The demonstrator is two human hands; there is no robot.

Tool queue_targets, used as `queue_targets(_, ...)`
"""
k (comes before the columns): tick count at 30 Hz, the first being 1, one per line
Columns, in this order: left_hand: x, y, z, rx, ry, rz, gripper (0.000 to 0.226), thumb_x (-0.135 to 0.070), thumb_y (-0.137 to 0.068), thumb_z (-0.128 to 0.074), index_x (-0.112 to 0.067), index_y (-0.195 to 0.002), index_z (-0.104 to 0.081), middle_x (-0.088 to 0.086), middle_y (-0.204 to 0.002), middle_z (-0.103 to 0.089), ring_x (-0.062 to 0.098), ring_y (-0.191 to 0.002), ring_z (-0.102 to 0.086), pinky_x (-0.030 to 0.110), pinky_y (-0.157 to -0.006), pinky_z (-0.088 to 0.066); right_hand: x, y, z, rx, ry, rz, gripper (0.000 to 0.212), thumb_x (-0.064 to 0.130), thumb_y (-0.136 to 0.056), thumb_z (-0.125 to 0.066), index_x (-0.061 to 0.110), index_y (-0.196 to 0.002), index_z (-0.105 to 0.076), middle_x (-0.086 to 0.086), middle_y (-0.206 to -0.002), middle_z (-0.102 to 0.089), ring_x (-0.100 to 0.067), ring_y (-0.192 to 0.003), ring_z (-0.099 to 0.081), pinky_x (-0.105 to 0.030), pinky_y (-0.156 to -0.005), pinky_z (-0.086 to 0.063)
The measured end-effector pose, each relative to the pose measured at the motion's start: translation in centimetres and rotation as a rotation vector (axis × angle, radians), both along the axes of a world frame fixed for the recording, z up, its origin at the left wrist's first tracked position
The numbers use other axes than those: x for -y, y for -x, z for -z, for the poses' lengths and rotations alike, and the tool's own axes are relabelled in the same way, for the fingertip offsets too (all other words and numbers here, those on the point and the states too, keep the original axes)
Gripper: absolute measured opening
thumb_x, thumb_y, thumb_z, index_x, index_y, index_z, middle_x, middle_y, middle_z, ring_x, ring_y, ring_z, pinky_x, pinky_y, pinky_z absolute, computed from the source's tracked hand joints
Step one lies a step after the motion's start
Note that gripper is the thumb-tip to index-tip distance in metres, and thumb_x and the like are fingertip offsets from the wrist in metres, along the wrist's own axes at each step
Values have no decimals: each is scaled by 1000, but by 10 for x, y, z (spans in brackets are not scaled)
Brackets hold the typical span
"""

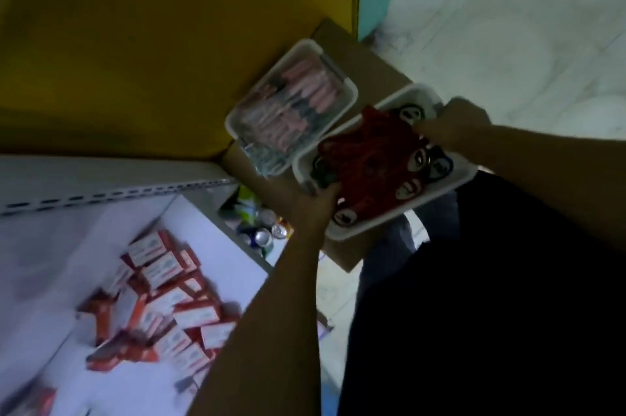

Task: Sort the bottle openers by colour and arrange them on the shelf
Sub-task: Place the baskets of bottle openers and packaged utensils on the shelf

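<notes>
A white tray [454,183] full of red bottle openers [369,158] with round metal heads lies on a cardboard box. My left hand [313,208] grips the tray's near left edge, thumb over the rim. My right hand [450,124] holds the far right rim, fingers curled among the red openers. Beside it, further back, a second white tray [237,117] holds pink bottle openers [305,93]. The view is blurred.
A cardboard box [372,66] carries both trays, set against a yellow panel [152,42]. A white shelf [210,246] at lower left holds several red-and-white small boxes [162,300]. Drink cans [267,232] stand below the shelf's edge. Pale floor lies at right.
</notes>
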State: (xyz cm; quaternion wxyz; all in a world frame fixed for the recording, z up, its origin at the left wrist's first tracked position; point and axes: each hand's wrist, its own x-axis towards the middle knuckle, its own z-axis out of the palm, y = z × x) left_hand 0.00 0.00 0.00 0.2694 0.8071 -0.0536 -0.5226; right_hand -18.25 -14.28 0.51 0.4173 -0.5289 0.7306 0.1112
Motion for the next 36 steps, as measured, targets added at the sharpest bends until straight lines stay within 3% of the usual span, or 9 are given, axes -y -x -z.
queue_targets(3,19,9,-3,-19,71,56,9,-18,-80,-72,-15,-77,-64,-2,-71,-66,9,-60,-64,18,-48,-51,-6,31,-21,50,54,166,59,42,-82,-64,-2,-120,-55,-18,-113,-60,-33,-104,-59,-29,-71,-39)
queue_targets(7,57,27,-16,15,32,270,33,-35,-76,-71,-7,-91,-65,9,-82,-64,20,-72,-63,28,-61,-53,-20,84,-46,120,150,487,57,43,-80,-64,1,-118,-59,-14,-115,-63,-28,-103,-60,-25,-70,-38)
queue_targets(11,94,70,-51,147,194,485,28,-41,-81,-66,-16,-89,-57,-6,-69,-55,3,-55,-53,7,-32,-35,-48,131,-62,194,256,788,61,48,-80,-63,1,-118,-58,-12,-108,-62,-29,-98,-60,-27,-69,-38)
queue_targets(17,133,192,-122,151,335,652,55,-58,-64,-67,-12,-94,-65,9,-87,-65,26,-78,-64,33,-73,-52,-78,234,-119,319,445,1116,39,45,-80,-62,8,-83,-50,-6,-83,-56,-24,-74,-56,-30,-65,-44)
queue_targets(21,150,294,-177,82,456,772,70,-59,-71,-68,-1,-109,-62,5,-69,-52,17,-54,-48,23,-52,-37,-107,337,-182,371,592,1141,33,37,-75,-67,7,-73,-53,-10,-79,-61,-26,-72,-60,-32,-64,-48)
queue_targets(26,140,448,-251,8,655,921,59,-58,-74,-67,-8,-104,-63,12,-96,-63,16,-61,-51,24,-61,-42,-160,463,-245,411,809,1310,45,40,-75,-69,1,-97,-61,-14,-96,-65,-29,-85,-63,-42,-77,-56)
queue_targets(29,124,540,-283,26,778,996,70,-54,-73,-70,3,-113,-61,21,-107,-66,22,-62,-56,24,-51,-36,-195,530,-266,422,940,1455,39,40,-77,-68,6,-80,-50,-7,-80,-58,-21,-68,-57,-33,-62,-49)
queue_targets(31,108,601,-296,-23,800,1079,77,-54,-71,-71,5,-119,-57,18,-91,-61,22,-58,-55,23,-50,-34,-220,576,-276,460,994,1589,37,36,-77,-68,9,-93,-50,-3,-74,-53,-17,-62,-52,-26,-51,-40)
queue_targets(36,83,759,-306,-182,700,1389,81,-57,-67,-72,1,-121,-57,13,-91,-58,26,-70,-56,35,-76,-48,-282,691,-293,445,1064,1833,26,32,-75,-68,12,-84,-54,-7,-73,-53,-17,-51,-43,-23,-44,-32)
